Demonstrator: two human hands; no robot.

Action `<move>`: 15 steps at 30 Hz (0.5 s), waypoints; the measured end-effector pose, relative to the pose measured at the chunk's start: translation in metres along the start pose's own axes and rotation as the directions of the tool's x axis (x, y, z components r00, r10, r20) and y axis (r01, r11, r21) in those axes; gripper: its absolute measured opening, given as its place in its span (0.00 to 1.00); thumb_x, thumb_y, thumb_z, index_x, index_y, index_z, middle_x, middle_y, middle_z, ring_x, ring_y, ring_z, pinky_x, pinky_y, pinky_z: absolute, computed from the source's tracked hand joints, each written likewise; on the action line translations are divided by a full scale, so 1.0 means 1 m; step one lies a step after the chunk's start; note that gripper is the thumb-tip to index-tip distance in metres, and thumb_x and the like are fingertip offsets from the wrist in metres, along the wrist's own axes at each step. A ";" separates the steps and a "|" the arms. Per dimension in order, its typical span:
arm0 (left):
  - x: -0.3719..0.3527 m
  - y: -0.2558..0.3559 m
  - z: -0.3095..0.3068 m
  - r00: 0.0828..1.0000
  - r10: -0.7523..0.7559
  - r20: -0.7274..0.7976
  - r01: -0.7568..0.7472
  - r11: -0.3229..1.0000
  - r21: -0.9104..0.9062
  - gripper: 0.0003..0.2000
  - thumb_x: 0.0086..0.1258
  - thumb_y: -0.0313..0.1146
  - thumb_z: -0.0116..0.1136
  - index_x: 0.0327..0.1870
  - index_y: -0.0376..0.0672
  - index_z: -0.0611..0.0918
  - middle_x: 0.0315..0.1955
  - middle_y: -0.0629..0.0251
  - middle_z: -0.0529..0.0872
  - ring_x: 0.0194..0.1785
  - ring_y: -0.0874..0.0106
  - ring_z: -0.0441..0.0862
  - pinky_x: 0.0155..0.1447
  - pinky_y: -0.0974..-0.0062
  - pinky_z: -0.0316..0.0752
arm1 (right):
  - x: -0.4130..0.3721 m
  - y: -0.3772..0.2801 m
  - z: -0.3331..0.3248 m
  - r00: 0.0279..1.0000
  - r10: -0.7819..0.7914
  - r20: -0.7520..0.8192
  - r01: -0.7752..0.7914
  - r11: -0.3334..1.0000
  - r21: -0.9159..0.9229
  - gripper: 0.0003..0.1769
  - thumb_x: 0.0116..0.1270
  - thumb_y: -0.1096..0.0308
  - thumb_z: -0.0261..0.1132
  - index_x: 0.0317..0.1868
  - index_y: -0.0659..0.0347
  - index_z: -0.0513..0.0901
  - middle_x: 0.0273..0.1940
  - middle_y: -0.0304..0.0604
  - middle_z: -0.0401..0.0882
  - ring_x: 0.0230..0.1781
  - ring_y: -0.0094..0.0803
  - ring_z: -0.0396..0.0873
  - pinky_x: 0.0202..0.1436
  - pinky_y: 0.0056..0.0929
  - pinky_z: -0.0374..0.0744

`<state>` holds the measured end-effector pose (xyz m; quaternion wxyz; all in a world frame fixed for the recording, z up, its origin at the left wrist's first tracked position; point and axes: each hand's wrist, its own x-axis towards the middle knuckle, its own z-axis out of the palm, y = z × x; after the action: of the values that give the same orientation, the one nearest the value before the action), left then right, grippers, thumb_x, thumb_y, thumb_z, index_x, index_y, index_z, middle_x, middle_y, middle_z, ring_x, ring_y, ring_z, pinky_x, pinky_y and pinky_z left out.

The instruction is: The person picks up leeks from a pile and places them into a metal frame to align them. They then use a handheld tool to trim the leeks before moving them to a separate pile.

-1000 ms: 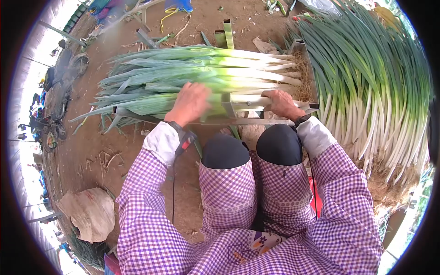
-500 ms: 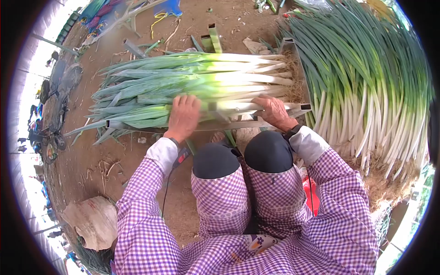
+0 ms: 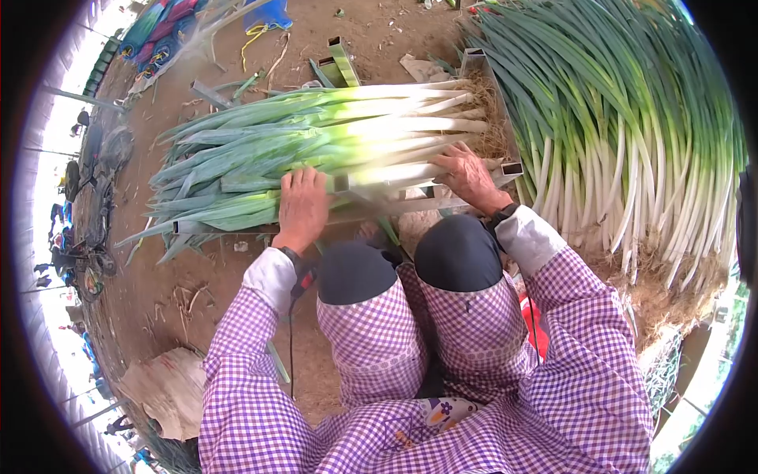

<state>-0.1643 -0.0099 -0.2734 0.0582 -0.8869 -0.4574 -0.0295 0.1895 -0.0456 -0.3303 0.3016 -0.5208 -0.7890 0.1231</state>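
Observation:
A thick bunch of long green onions (image 3: 292, 142) lies sideways in a low metal frame (image 3: 499, 103), leaves to the left and roots to the right. My left hand (image 3: 304, 207) is at the near edge of the bunch, its fingers held together and bent over the green leaves. Farther right, my right hand (image 3: 471, 178) closes over the white stems near the root end, thumb side hidden from view. The undersides of both hands cannot be seen. Loose dry roots (image 3: 483, 118) gather against the frame's right end.
A large heap of green onions (image 3: 624, 142) lies on the right, roots toward me. Behind the frame stands a metal post (image 3: 343, 62). A pale sack (image 3: 166, 391) rests at lower left, a red object (image 3: 534, 328) beside my right knee. Blue material (image 3: 268, 14) lies at the back.
The view has shifted, so the bunch and frame appear farther left and slightly higher. My left hand sits a little nearer to me on the leaves; my right hand stays at the stems.

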 end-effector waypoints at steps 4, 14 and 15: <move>0.000 -0.003 0.026 0.990 0.010 -0.140 -0.005 0.999 0.037 0.18 0.59 0.35 0.68 0.48 0.41 0.78 0.45 0.59 0.76 0.55 0.58 0.74 0.65 0.58 0.65 | 0.004 0.003 0.008 1.000 -0.004 0.015 0.004 1.000 -0.018 0.17 0.57 0.71 0.69 0.49 0.56 0.87 0.43 0.48 0.79 0.49 0.54 0.76 0.52 0.49 0.78; -0.008 -0.013 0.011 0.999 0.021 -0.046 -0.026 0.994 -0.111 0.22 0.57 0.34 0.72 0.52 0.42 0.77 0.48 0.58 0.79 0.58 0.57 0.75 0.65 0.58 0.65 | 0.003 -0.005 0.008 0.999 -0.035 -0.037 0.034 0.999 -0.031 0.15 0.56 0.70 0.71 0.46 0.55 0.86 0.44 0.47 0.80 0.51 0.55 0.76 0.55 0.49 0.78; -0.007 -0.021 0.002 0.999 0.050 -0.020 -0.053 0.981 -0.186 0.23 0.57 0.34 0.72 0.53 0.42 0.78 0.49 0.58 0.80 0.59 0.57 0.75 0.65 0.58 0.66 | 0.003 -0.005 0.007 1.000 -0.020 -0.020 0.019 0.999 -0.027 0.17 0.54 0.69 0.73 0.47 0.55 0.86 0.44 0.48 0.81 0.52 0.56 0.76 0.56 0.49 0.78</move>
<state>-0.1856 -0.0033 -0.2746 -0.0207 -0.8997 -0.4290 -0.0776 0.1808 -0.0444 -0.3326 0.3039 -0.5182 -0.7926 0.1045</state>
